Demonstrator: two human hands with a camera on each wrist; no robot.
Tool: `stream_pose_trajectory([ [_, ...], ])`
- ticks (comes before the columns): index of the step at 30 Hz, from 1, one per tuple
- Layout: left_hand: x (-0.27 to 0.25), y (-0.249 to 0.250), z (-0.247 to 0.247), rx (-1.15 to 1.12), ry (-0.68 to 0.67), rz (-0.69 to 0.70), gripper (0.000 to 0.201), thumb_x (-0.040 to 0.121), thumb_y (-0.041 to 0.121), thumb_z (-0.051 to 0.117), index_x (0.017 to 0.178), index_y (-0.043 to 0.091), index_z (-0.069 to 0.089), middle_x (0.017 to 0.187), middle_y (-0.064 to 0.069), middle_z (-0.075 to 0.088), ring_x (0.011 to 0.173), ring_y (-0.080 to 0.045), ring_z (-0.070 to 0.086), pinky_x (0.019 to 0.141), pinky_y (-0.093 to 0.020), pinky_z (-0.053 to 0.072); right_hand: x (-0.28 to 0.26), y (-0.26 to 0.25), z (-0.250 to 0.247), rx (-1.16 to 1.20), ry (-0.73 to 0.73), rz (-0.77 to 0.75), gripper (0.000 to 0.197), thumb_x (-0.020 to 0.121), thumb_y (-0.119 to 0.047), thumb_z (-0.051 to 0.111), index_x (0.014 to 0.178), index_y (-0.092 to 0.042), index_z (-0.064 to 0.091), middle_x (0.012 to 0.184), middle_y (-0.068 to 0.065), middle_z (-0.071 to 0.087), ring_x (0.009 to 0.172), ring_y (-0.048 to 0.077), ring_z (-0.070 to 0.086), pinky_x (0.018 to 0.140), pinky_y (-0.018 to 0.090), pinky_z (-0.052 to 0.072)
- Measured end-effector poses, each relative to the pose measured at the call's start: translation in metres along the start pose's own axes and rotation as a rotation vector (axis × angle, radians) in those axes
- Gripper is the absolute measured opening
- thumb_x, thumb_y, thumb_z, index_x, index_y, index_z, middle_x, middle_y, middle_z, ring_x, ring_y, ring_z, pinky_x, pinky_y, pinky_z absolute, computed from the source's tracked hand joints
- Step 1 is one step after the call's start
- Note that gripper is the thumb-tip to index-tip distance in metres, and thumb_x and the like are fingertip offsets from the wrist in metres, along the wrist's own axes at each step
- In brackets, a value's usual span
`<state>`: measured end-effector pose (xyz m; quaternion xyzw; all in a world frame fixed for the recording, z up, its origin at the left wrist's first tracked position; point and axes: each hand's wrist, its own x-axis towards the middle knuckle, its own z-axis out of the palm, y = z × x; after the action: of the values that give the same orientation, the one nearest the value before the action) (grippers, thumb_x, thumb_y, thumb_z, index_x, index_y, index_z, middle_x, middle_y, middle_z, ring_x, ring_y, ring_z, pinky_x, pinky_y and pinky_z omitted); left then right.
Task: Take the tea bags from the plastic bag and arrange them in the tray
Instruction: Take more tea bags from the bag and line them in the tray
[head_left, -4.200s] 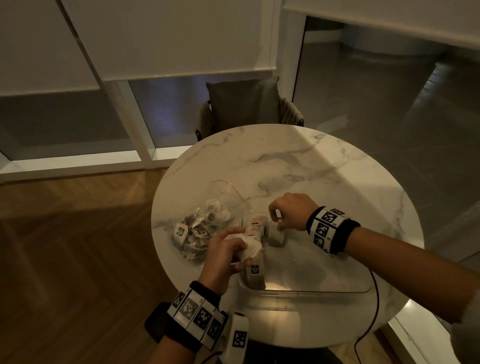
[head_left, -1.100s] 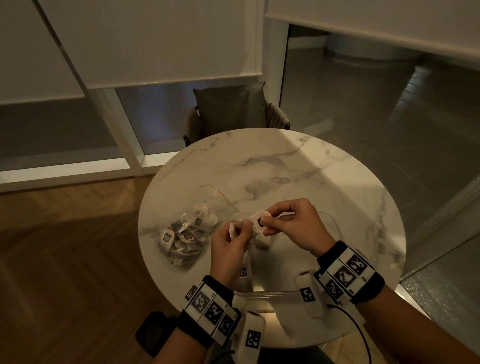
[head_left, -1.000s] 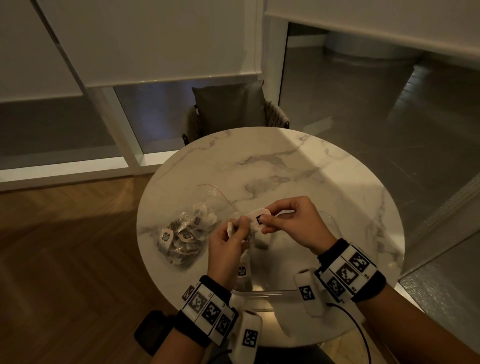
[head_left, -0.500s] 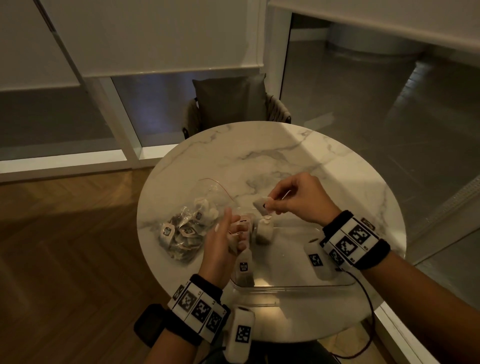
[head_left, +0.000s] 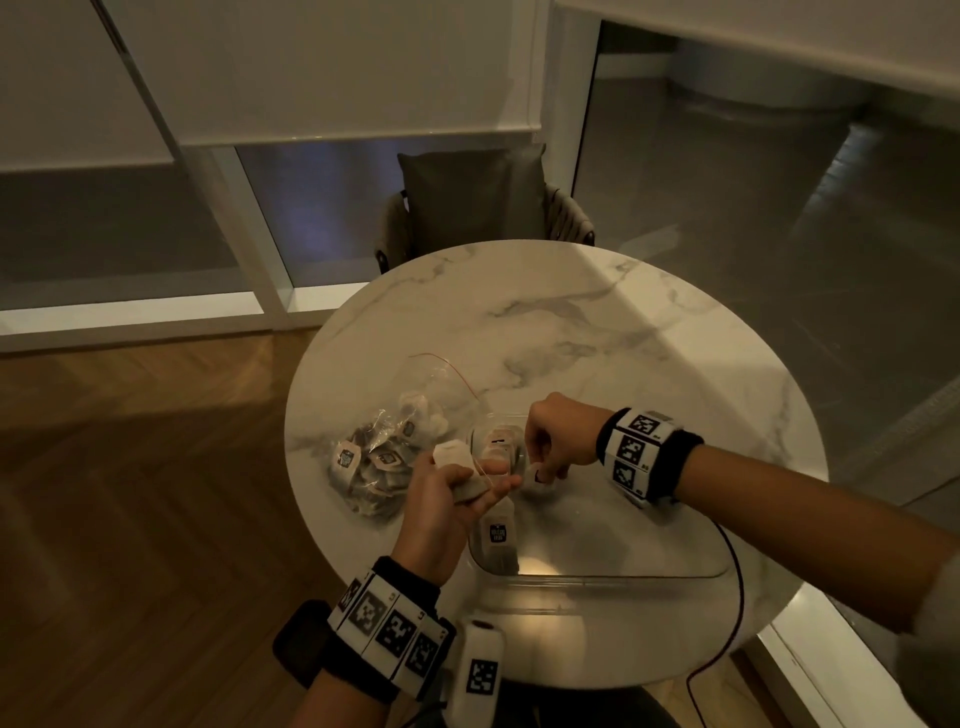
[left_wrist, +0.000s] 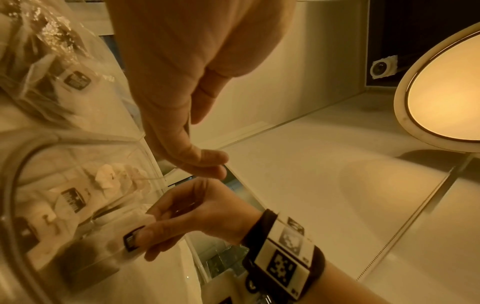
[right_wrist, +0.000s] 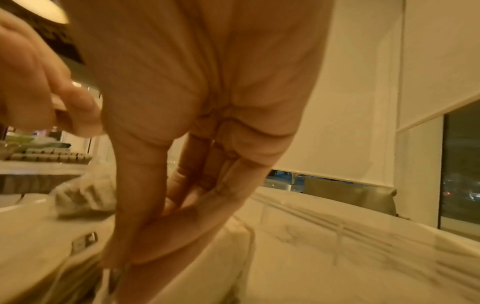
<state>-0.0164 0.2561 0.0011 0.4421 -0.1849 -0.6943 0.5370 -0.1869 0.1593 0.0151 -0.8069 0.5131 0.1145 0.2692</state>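
Note:
A clear plastic bag (head_left: 382, 460) with several tea bags lies left on the marble table. A clear tray (head_left: 623, 576) sits in front of me, with tea bags standing at its far left end (head_left: 500, 440) and one lying nearer (head_left: 497, 535). My left hand (head_left: 493, 480) grips a few tea bags (head_left: 451, 455) over the tray's left edge. My right hand (head_left: 540, 470) reaches down into the tray and pinches a tea bag's tag (left_wrist: 131, 239). A thin string (left_wrist: 153, 178) runs past my left fingertips (left_wrist: 207, 162).
The round marble table (head_left: 597, 332) has a cushioned chair (head_left: 483, 208) behind it. A red cable (head_left: 727, 623) hangs off the near right edge. Wood floor lies left, and window frames stand behind.
My right hand has come down from above the tray into its far left end, still pinching the tag. My left hand has closed round its tea bags and stays over the tray's left edge.

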Motion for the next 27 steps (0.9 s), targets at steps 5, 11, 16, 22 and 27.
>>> stream_pose_trajectory([
  [5, 0.0, 0.004, -0.003, -0.032, 0.022, -0.009, 0.036, 0.096, -0.007, 0.028, 0.129, 0.003, 0.039, 0.086, -0.028, 0.065, 0.073, -0.041, 0.069, 0.057, -0.035, 0.059, 0.01, 0.004, 0.004, -0.184, 0.094, -0.001, 0.017, 0.079, -0.012, 0.078, 0.074, -0.016, 0.062, 0.073, 0.0, 0.058, 0.068, 0.019, 0.059, 0.07, 0.031, 0.054],
  [11, 0.0, 0.005, -0.003, -0.05, 0.018, -0.008, 0.025, 0.1, -0.001, 0.031, 0.121, 0.001, 0.043, 0.09, -0.028, 0.063, 0.072, -0.041, 0.07, 0.058, -0.034, 0.059, 0.009, 0.009, 0.009, -0.24, 0.168, -0.039, 0.011, 0.082, -0.018, 0.075, 0.083, -0.015, 0.064, 0.082, 0.0, 0.052, 0.085, 0.025, 0.061, 0.072, 0.031, 0.048],
  [16, 0.0, 0.002, 0.0, -0.008, -0.014, 0.029, 0.021, 0.101, -0.003, 0.032, 0.107, -0.005, 0.053, 0.078, -0.013, 0.069, 0.075, -0.04, 0.071, 0.071, -0.04, 0.063, 0.008, 0.017, 0.011, -0.127, 0.194, -0.032, 0.017, 0.077, -0.021, 0.081, 0.086, -0.011, 0.069, 0.08, -0.001, 0.057, 0.079, 0.02, 0.06, 0.07, 0.029, 0.05],
  [22, -0.003, -0.001, 0.001, 0.102, -0.087, 0.038, 0.022, 0.101, 0.0, 0.039, 0.109, -0.003, 0.059, 0.098, -0.02, 0.073, 0.08, -0.035, 0.073, 0.076, -0.036, 0.062, -0.008, 0.021, -0.002, 0.039, 0.287, -0.038, 0.02, 0.075, -0.016, 0.083, 0.091, -0.011, 0.072, 0.077, -0.003, 0.062, 0.072, 0.014, 0.062, 0.07, 0.026, 0.052],
  [27, -0.002, -0.003, 0.002, 0.253, -0.111, 0.066, 0.018, 0.097, 0.006, 0.053, 0.111, 0.001, 0.063, 0.094, -0.017, 0.071, 0.074, -0.024, 0.07, 0.07, -0.032, 0.054, -0.038, 0.001, -0.011, 0.81, 0.314, -0.128, 0.021, 0.086, -0.014, 0.073, 0.099, 0.001, 0.071, 0.065, 0.017, 0.069, 0.047, 0.021, 0.066, 0.049, 0.027, 0.056],
])
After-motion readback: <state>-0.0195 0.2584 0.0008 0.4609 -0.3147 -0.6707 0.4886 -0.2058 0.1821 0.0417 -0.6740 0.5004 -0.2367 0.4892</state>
